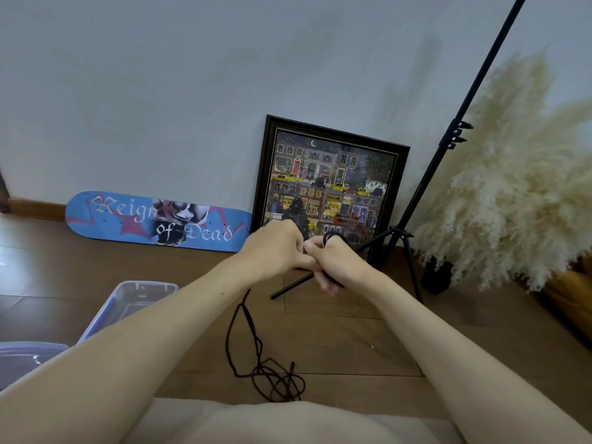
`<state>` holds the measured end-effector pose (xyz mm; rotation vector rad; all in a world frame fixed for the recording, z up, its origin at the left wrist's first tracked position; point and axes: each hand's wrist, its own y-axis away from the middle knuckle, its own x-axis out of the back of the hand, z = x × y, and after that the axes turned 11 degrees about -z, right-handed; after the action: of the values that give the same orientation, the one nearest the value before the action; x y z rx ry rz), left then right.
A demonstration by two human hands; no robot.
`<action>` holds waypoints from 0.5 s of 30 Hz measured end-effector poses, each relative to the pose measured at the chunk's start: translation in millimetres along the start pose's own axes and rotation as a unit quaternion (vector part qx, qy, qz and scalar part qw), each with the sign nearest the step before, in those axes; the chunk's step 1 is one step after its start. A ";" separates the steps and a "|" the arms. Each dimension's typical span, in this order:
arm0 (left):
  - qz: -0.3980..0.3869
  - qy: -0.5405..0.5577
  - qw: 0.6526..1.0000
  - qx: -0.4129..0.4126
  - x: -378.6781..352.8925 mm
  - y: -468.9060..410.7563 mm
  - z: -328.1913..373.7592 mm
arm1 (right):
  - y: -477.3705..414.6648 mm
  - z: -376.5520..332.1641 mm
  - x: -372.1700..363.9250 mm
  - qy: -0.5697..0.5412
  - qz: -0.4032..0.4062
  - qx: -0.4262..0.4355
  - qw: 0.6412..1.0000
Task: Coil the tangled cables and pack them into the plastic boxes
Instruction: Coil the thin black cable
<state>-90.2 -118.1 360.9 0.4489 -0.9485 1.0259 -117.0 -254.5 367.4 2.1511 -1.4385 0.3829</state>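
Mid-coil, the right hand clamps loops of thin dark cable, the left hand pinches it, and next the slack beside the clear plastic box likely needs drawing up.

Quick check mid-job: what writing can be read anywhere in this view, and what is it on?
"Reign of Dead": on the blue skateboard deck lying against the wall.
Framed street-scene picture: its tiny shop signs are too small to read.
Plastic box: no text visible.
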 end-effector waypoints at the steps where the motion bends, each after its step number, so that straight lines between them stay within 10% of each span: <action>1: -0.009 0.017 1.000 -0.013 4.6 0.5 -0.7 | 0.7 0.1 1.8 -0.015 -0.012 -0.012 1.000; 15: -0.129 0.291 0.941 -0.114 38.6 18.3 0.0 | 10.2 -12.2 1.2 -0.109 -0.393 -0.034 0.913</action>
<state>-99.0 -89.3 391.2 0.0568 -0.4498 0.7320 -125.2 -251.6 380.7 2.5434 -0.5571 -0.2095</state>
